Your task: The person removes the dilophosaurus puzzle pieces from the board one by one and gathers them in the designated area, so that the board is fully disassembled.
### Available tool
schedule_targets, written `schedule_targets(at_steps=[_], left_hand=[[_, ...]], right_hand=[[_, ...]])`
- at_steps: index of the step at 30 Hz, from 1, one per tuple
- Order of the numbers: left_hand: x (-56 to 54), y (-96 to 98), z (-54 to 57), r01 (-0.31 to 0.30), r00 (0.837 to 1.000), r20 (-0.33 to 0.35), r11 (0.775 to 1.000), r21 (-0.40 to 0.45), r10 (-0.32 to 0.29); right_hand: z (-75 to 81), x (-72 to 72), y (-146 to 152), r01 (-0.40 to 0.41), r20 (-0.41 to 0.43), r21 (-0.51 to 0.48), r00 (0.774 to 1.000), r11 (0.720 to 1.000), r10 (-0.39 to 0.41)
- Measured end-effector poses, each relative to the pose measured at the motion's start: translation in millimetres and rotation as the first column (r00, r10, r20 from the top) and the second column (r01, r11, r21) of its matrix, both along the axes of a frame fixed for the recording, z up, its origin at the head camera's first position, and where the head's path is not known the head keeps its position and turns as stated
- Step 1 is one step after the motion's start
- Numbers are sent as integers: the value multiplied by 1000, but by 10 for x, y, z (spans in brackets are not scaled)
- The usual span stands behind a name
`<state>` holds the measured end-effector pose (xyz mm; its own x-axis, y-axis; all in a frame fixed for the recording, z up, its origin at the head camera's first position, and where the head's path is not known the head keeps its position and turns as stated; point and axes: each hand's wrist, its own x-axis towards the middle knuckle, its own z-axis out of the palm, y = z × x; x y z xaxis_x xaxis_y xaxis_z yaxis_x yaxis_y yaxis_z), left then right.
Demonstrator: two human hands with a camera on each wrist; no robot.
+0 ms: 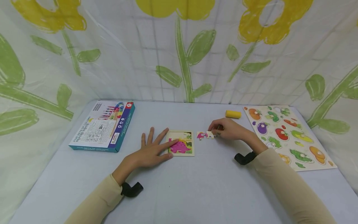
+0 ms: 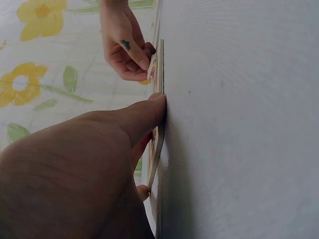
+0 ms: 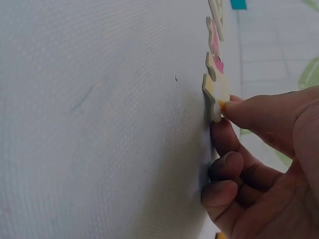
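Note:
A small square wooden puzzle (image 1: 181, 147) with a pink dinosaur picture lies in the middle of the table. My left hand (image 1: 149, 154) rests on its left side with fingers spread; the index fingertip touches the picture and the thumb (image 2: 144, 112) lies at the near edge. To the right of the puzzle, loose jigsaw pieces (image 1: 200, 135) with pink and cream patches lie in a short row. My right hand (image 1: 230, 129) pinches the rightmost piece (image 3: 213, 94) between thumb and index finger, its other fingers curled close over the tabletop.
A flat cardboard box (image 1: 102, 127) with a blue-green edge lies at the left. Over on the right is a vegetable peg board (image 1: 300, 147), with a yellow cylinder (image 1: 233, 114) near its far left corner. A flowered curtain (image 1: 134, 62) hangs behind the table's back edge.

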<state>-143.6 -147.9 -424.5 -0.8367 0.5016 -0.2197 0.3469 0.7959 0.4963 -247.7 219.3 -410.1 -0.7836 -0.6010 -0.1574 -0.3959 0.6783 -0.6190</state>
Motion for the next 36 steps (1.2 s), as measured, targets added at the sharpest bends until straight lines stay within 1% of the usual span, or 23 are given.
schedule_targets(at_steps=[6,15,23,31,36], left_hand=[[-3,-4,-5,-6,1000,4,1000,0,6],[-37,1,-16,-14,1000,8,1000,-1,14],[-26,-1,-19,-1,1000,10,1000,0,1],[-12,-4,-11,-5,1000,6,1000,1,5],[-9,-2,-9,-1,1000,6,1000,3,1]], right_hand=[[2,-13,-14,-5,-13,9,1000,1000,5],[12,-3,-10,-2,-27,5,1000,1000,2],[-22,28,33,-6,-6,20,1000,1000,6],[-18,34,32,-24,-35,7,999,1000,24],[-21,33,35,-31,-27,-2,999,1000,31]])
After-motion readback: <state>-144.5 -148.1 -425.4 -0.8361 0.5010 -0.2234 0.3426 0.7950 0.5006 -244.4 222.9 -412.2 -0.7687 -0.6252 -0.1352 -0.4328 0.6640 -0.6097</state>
